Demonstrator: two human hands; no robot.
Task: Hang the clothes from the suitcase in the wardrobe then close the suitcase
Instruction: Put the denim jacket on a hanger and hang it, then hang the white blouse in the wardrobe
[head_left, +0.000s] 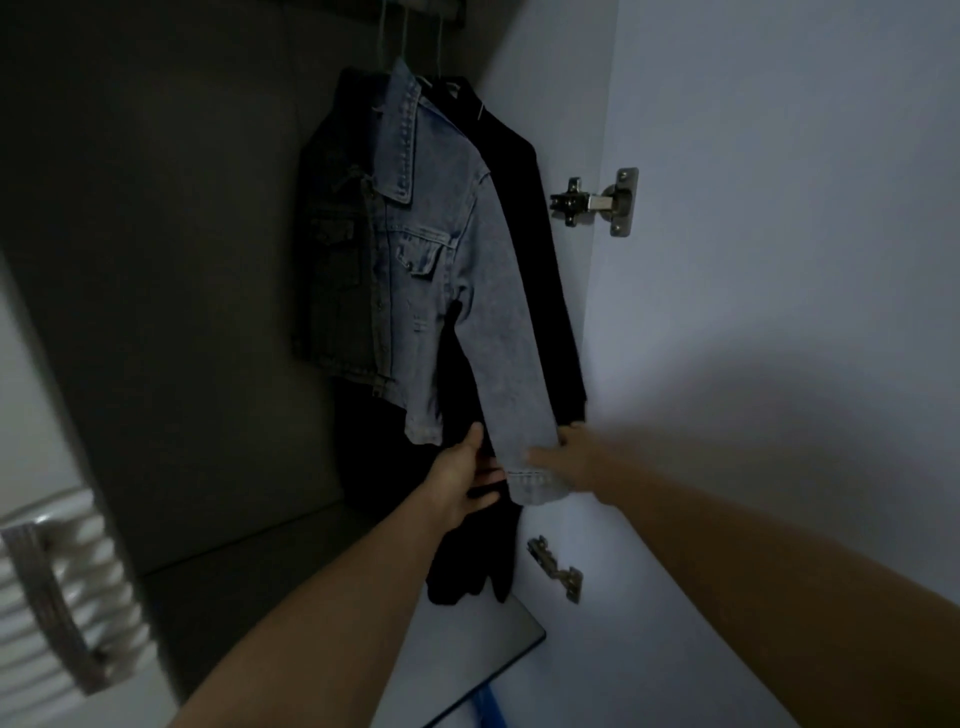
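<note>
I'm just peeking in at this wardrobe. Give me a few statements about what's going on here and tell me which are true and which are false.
1. A denim jacket hangs in the wardrobe. True.
2. Both hands are at the jacket's sleeve cuff. True: the left hand and right hand are on either side of it.
3. The jacket is the only garment hanging. False: a black garment hangs right behind it.
4. The wardrobe door is closed. False: it stands open, showing its hinge.
</note>
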